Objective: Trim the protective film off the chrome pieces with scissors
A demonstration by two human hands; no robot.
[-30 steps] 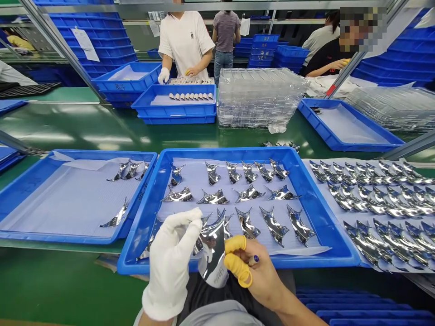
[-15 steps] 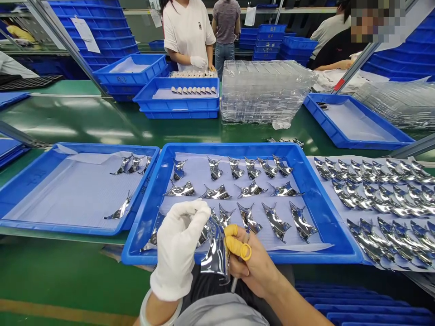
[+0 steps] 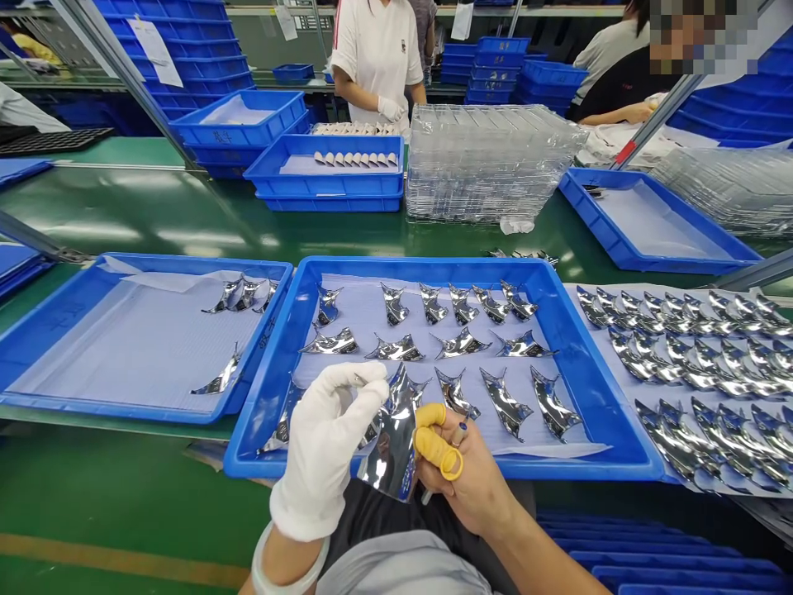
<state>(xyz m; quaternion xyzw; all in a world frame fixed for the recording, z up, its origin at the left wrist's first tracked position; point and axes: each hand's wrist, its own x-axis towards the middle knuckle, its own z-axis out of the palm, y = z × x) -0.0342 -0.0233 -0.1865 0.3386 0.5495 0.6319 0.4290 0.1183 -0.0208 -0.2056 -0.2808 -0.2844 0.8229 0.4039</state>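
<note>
A curved chrome-plated part (image 3: 391, 442) is held up over the near rim of the middle blue tray (image 3: 443, 469). My left hand (image 3: 325, 442), in a white glove, pinches it at its upper left. My right hand (image 3: 462, 463), with yellow finger cots on two fingers, grips its right side. A thin pen-like tool (image 3: 461, 431) also sits in the right hand, its blue end showing above the fingers; its kind is not clear. Similar shiny parts (image 3: 505, 405) lie in rows on white paper in the tray, some hidden behind my left hand.
At left stands another blue tray (image 3: 124, 408) with several chrome parts. More parts lie in rows on a white sheet (image 3: 610, 368) at right. Across the green bench (image 3: 297, 235) are clear plastic trays (image 3: 483, 165), stacked blue trays (image 3: 325, 178) and a person in a white shirt (image 3: 377, 62).
The chrome part has been turned between my hands, so its broad smooth face now shows. Both hands keep their hold. The person opposite appears shifted to the right.
</note>
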